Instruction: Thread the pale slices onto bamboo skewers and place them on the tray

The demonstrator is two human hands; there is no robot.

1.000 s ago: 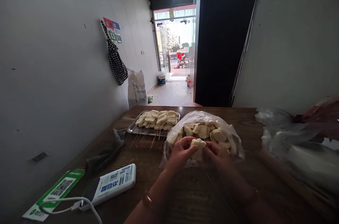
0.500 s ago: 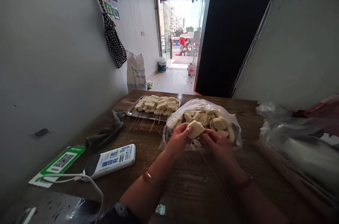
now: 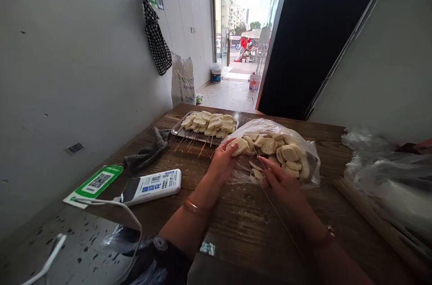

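Observation:
My left hand [image 3: 223, 160] is closed on a pale steamed bun slice [image 3: 240, 145], pinched between thumb and fingers at the left side of a clear plastic bag [image 3: 312, 154]. Lower right of it, my right hand [image 3: 280, 181] grips a thin wooden skewer [image 3: 275, 209], whose long end runs down towards the table's front. The skewer's tip points up left towards the slice; whether they touch I cannot tell. More bun slices [image 3: 269, 145] fill the bag. Behind on the left, a metal tray [image 3: 177, 129] bears stacked slices on skewers [image 3: 202, 146].
On the wooden table [image 3: 243, 217] lie a white power bank [image 3: 160, 188], a green code card [image 3: 97, 181], a dark cloth [image 3: 145, 157] and a white cable [image 3: 130, 213]. Crumpled plastic bags [image 3: 388, 177] lie at the right, beside a wall.
The view has shifted, so the scene sits further right. My hands have moved apart: the slice has gone left with my left hand, and the right hand with the skewer is lower.

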